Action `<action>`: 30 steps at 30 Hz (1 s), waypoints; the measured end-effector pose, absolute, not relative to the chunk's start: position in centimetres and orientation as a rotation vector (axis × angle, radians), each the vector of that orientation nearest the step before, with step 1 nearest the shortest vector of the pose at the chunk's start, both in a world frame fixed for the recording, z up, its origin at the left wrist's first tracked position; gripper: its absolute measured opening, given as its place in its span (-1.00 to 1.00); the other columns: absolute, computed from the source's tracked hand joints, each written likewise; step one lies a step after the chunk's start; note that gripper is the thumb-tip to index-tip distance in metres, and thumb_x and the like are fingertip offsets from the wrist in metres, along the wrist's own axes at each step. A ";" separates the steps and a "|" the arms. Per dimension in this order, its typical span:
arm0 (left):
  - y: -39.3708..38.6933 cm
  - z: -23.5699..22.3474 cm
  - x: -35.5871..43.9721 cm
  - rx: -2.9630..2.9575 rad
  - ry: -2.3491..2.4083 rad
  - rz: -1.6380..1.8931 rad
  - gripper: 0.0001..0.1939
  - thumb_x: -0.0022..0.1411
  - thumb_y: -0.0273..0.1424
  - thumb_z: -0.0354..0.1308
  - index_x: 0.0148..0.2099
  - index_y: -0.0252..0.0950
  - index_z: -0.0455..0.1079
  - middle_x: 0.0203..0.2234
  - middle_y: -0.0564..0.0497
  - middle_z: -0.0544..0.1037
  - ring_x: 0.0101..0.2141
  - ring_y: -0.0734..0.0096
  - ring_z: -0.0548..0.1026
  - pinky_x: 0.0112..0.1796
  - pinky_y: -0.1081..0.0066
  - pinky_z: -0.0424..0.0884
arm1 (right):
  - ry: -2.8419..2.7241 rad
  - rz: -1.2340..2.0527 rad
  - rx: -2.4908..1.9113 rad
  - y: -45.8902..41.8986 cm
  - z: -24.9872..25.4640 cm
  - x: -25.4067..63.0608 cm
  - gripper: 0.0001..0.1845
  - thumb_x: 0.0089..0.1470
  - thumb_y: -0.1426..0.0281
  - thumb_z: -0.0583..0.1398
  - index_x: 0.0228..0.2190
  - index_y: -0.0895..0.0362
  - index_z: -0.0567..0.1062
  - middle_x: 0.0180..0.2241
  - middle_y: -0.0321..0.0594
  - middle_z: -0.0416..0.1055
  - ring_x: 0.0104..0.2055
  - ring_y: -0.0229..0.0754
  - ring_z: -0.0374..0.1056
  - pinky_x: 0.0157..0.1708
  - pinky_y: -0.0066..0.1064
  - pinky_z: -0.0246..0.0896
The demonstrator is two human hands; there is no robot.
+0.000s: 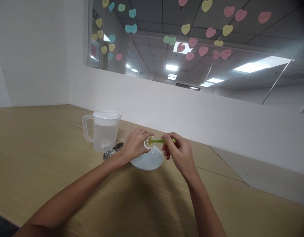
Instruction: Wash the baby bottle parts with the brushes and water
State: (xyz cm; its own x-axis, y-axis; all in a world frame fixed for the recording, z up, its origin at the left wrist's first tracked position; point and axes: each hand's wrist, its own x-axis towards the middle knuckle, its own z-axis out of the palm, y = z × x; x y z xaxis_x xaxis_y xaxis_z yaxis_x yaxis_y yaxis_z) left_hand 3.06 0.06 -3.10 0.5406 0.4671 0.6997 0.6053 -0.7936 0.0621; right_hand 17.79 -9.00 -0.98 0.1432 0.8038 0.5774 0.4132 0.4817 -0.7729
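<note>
My left hand is wrapped round a small clear jar, tilted so that its mouth faces me and to the right. Something yellow-orange shows inside the mouth. My right hand pinches a thin green stick-like utensil, perhaps a small spoon; its far end reaches into the jar's mouth and is hidden there. Below both hands a white dish rests on the table, partly covered by my left hand.
A lidded translucent pitcher stands left of my hands on the wooden table. Close to its base lies a small clear round object beside something dark, half hidden by my left wrist. Behind rises a white wall with a window above.
</note>
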 end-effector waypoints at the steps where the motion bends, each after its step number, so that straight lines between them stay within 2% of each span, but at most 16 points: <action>1: 0.0 -3.0 3.0 -2.587 -0.894 -1.111 -0.54 -0.08 -0.42 0.25 -0.05 -0.22 0.36 -0.24 0.01 0.49 -0.16 0.21 0.36 -0.19 0.29 0.24 | -1.499 0.382 -1.112 -8.8 -1.2 17.6 -0.60 0.02 0.09 0.08 -0.45 0.19 0.45 -0.66 -0.33 0.28 -0.68 -0.34 0.20 -0.72 -0.54 0.07; 6: -0.3 -2.7 3.1 -2.613 -0.878 -1.126 -0.56 -0.10 -0.42 0.25 -0.08 -0.24 0.37 -0.26 0.01 0.49 -0.18 0.22 0.37 -0.23 0.30 0.26 | -1.421 0.196 -1.122 -8.5 -1.6 17.3 -0.52 0.07 0.08 0.03 -0.54 0.21 0.46 -0.73 -0.35 0.21 -0.68 -0.36 0.13 -0.69 -0.54 0.01; 11: 0.4 -2.8 3.1 -2.607 -0.924 -1.101 -0.58 -0.11 -0.40 0.25 -0.11 -0.24 0.39 -0.27 0.00 0.49 -0.19 0.20 0.37 -0.24 0.30 0.26 | -1.109 0.099 -1.102 -10.5 0.4 19.2 -0.52 0.01 0.05 0.08 -0.60 0.22 0.43 -0.79 -0.36 0.15 -0.74 -0.36 0.06 -0.76 -0.51 -0.08; 13: 1.0 -3.0 2.8 -2.553 -0.974 -1.086 -0.60 -0.10 -0.41 0.23 -0.12 -0.25 0.40 -0.28 -0.02 0.49 -0.21 0.19 0.37 -0.25 0.28 0.25 | -0.903 0.013 -0.998 -11.9 1.6 20.9 -0.58 0.01 0.11 0.09 -0.64 0.18 0.37 -0.80 -0.38 0.13 -0.77 -0.39 -0.01 -0.79 -0.51 -0.13; 16: 1.7 -3.3 2.2 -2.459 -1.036 -1.107 -0.63 -0.04 -0.42 0.20 -0.11 -0.24 0.40 -0.26 -0.03 0.49 -0.21 0.19 0.37 -0.24 0.27 0.22 | -0.556 -0.172 -0.785 -14.0 3.2 24.0 -0.72 -0.08 0.33 0.15 -0.70 0.09 0.21 -0.71 -0.31 0.27 -0.80 -0.38 -0.02 -0.82 -0.48 -0.21; 18: 1.7 -3.4 2.1 -2.413 -0.965 -1.125 -0.65 0.04 -0.44 0.15 -0.06 -0.22 0.37 -0.21 -0.03 0.48 -0.18 0.20 0.36 -0.22 0.27 0.20 | -0.403 -0.230 -0.765 -14.9 3.8 25.7 -0.74 -0.14 0.42 0.14 -0.71 0.06 0.17 -0.73 -0.31 0.25 -0.81 -0.36 -0.02 -0.83 -0.47 -0.27; 21: 1.3 -3.5 2.5 -2.359 -0.739 -1.007 -0.67 0.18 -0.53 0.00 0.00 -0.22 0.31 -0.11 -0.04 0.45 -0.11 0.25 0.34 -0.19 0.27 0.16 | -0.342 -0.215 -0.768 -15.4 3.8 27.0 -0.76 -0.12 0.47 0.12 -0.69 0.03 0.17 -0.70 -0.32 0.27 -0.79 -0.35 0.00 -0.82 -0.46 -0.25; 25: 1.0 -3.9 3.0 -2.301 -0.512 -0.700 -0.64 0.29 -0.63 -0.21 -0.01 -0.26 0.29 -0.10 -0.05 0.45 -0.10 0.31 0.33 -0.22 0.29 0.14 | -0.470 -0.206 -0.806 -14.6 3.1 26.6 -0.70 -0.08 0.42 0.13 -0.74 0.05 0.19 -0.66 -0.29 0.30 -0.77 -0.35 0.02 -0.80 -0.44 -0.23; 30: 1.0 -4.4 3.1 -2.334 -0.455 -0.566 -0.67 0.33 -0.59 -0.23 -0.03 -0.24 0.28 -0.14 -0.04 0.47 -0.12 0.36 0.35 -0.25 0.34 0.12 | -0.544 -0.280 -0.801 -13.5 2.5 26.2 -0.72 -0.12 0.39 0.18 -0.73 0.07 0.22 -0.73 -0.30 0.25 -0.78 -0.29 0.06 -0.80 -0.40 -0.14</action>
